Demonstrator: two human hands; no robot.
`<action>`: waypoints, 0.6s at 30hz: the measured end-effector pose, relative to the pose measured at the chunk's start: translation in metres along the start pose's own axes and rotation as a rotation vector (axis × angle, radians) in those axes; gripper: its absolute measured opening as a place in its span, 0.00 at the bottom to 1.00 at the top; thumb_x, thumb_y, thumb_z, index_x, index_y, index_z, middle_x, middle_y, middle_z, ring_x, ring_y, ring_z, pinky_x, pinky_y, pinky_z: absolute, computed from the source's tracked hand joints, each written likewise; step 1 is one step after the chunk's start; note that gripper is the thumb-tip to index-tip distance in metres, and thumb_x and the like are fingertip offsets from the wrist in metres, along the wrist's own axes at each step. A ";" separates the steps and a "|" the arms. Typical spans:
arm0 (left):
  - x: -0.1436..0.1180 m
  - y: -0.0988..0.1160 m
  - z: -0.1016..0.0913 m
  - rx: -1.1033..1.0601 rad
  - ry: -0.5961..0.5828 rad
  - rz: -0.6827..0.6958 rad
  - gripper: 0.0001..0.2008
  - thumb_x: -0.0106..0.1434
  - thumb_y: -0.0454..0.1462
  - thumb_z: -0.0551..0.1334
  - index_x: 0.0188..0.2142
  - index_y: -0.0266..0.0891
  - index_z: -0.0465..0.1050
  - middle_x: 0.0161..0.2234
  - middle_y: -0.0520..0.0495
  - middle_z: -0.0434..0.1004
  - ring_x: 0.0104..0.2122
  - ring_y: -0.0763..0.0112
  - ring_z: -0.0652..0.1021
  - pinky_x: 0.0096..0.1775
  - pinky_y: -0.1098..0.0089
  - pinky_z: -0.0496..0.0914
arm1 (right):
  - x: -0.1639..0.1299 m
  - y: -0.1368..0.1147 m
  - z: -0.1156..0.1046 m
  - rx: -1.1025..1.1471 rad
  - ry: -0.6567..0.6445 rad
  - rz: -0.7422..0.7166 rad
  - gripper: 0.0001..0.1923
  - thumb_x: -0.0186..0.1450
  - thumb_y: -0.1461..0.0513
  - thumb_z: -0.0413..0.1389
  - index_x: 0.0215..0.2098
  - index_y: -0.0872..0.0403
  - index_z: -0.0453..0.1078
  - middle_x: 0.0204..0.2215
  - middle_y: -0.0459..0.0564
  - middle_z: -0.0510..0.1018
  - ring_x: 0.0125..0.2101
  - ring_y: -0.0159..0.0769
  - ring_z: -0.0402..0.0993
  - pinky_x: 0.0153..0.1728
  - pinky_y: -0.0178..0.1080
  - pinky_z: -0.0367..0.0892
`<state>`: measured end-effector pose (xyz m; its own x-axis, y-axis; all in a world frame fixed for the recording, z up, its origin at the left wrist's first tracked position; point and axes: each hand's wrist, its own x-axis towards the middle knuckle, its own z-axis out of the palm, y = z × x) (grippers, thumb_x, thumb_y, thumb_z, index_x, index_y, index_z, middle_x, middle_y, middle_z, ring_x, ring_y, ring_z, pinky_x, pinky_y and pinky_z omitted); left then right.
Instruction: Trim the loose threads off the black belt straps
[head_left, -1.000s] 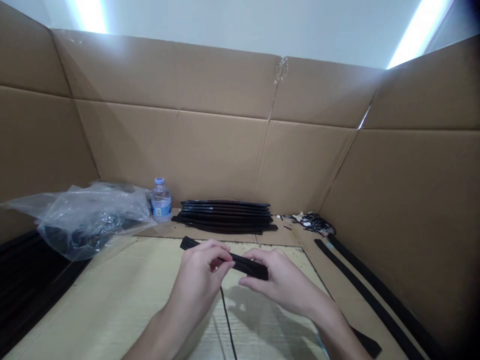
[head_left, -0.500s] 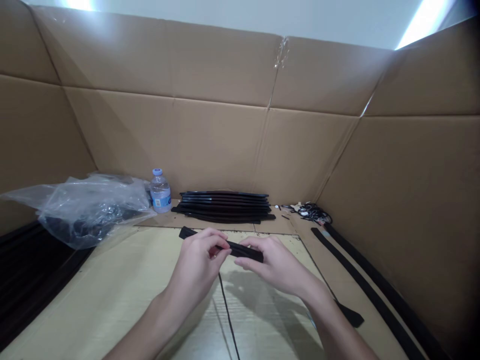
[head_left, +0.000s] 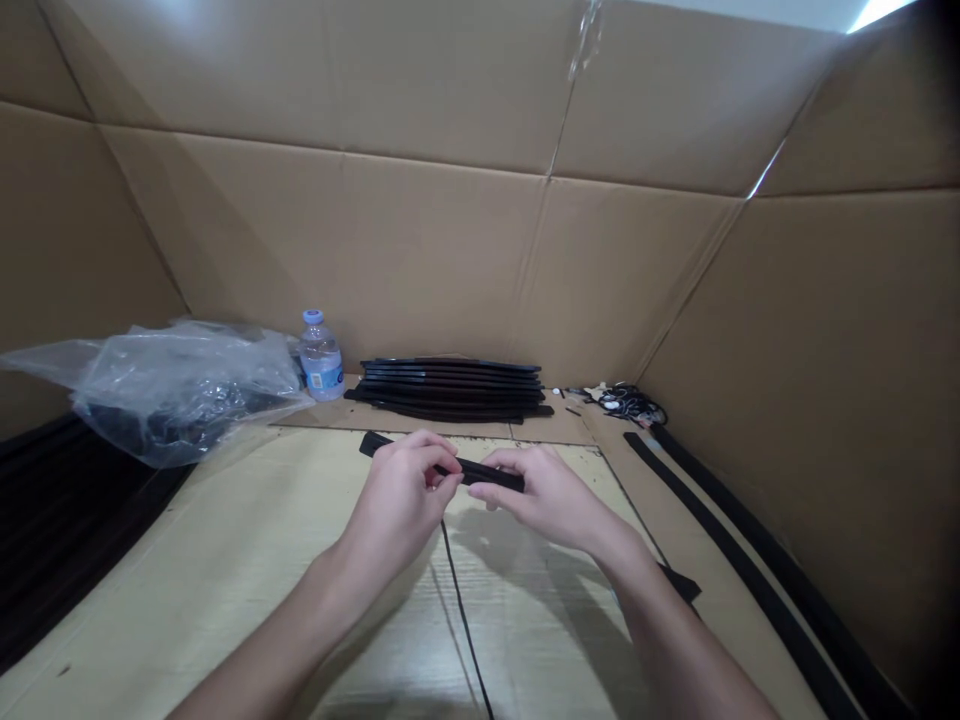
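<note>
The left hand (head_left: 397,500) covers the middle of the black strip (head_left: 487,474). Contents of the plastic bag (head_left: 172,385) at the tabletop's left edge blur; small bits (head_left: 622,402) in the far right corner are too tiny to identify.

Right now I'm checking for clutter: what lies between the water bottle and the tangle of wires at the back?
A stack of black strips lies between the water bottle and the wires, seen in the head view.
</note>
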<state>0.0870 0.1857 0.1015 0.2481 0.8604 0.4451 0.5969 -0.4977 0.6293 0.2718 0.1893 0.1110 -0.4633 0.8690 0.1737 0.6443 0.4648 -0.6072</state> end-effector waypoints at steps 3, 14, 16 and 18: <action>0.000 -0.003 0.001 0.000 -0.022 -0.010 0.07 0.55 0.28 0.60 0.25 0.37 0.75 0.33 0.48 0.75 0.23 0.78 0.71 0.27 0.74 0.67 | 0.001 0.004 0.002 0.020 -0.023 -0.005 0.14 0.62 0.52 0.56 0.40 0.51 0.75 0.35 0.47 0.79 0.35 0.37 0.73 0.34 0.36 0.61; 0.002 -0.001 0.000 0.015 -0.041 -0.048 0.07 0.53 0.27 0.59 0.24 0.36 0.75 0.31 0.49 0.75 0.23 0.78 0.70 0.27 0.74 0.67 | 0.004 0.009 0.007 0.034 -0.034 -0.034 0.12 0.61 0.53 0.57 0.38 0.51 0.75 0.33 0.46 0.80 0.32 0.35 0.72 0.34 0.35 0.60; 0.002 -0.001 0.000 0.014 -0.039 -0.039 0.07 0.53 0.27 0.59 0.24 0.36 0.75 0.31 0.49 0.75 0.23 0.78 0.70 0.27 0.74 0.67 | 0.004 0.009 0.008 0.044 -0.037 -0.029 0.13 0.62 0.53 0.56 0.37 0.52 0.74 0.32 0.46 0.79 0.32 0.34 0.72 0.32 0.35 0.59; 0.002 -0.002 0.001 0.017 -0.041 -0.037 0.07 0.53 0.27 0.60 0.24 0.36 0.75 0.31 0.49 0.75 0.23 0.78 0.70 0.27 0.74 0.67 | 0.004 0.009 0.009 0.053 -0.044 -0.022 0.13 0.63 0.53 0.55 0.36 0.52 0.74 0.30 0.46 0.79 0.30 0.33 0.71 0.31 0.34 0.58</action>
<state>0.0869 0.1882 0.1010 0.2566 0.8820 0.3954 0.6189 -0.4641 0.6337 0.2704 0.1953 0.0997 -0.5039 0.8499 0.1540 0.6013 0.4731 -0.6439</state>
